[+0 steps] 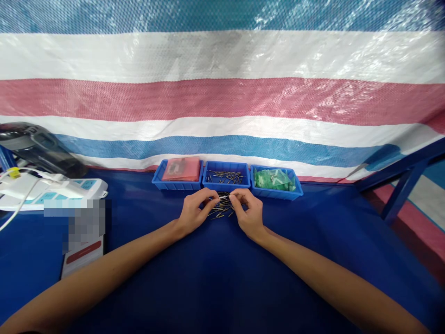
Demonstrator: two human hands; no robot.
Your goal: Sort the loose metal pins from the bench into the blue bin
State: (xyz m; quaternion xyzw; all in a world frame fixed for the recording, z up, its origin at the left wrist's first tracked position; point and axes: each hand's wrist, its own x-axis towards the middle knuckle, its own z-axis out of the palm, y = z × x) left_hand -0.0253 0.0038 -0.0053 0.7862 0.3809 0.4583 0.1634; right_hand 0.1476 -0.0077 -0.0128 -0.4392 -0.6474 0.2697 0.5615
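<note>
Forearms (313,265) nearest; left fingers (207,194), right fingers (240,193) pinch slim pin (224,197) between them, long axis left-right.

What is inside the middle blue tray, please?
The middle blue tray holds a loose pile of thin, dark and gold-coloured pieces. The upper ones partly cover those below, so I cannot see everything underneath.

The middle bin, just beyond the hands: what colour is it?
The middle bin is blue; the head view shows it best.
</note>
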